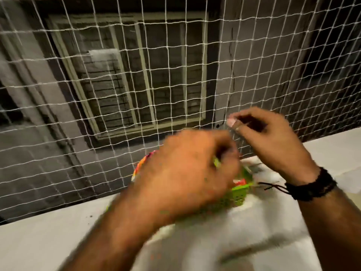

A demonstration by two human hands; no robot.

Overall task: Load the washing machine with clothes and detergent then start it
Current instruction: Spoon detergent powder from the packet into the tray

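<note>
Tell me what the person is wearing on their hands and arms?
Both arms are bare, with no sleeves showing. The right hand has a black braided band round its wrist, with thin black cords trailing off it. The left hand wears nothing.

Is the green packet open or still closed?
Cannot tell. The green packet is blurred and mostly hidden behind the left hand; its top does not show.

From my remote seat, I saw a white mesh net stretched across the whole upper view. Behind the net stood a dark grey wall with a pale-framed window, a light cloth-like patch hanging inside it. Below the net ran a pale ledge. Its right part was too blurred to read.
</note>
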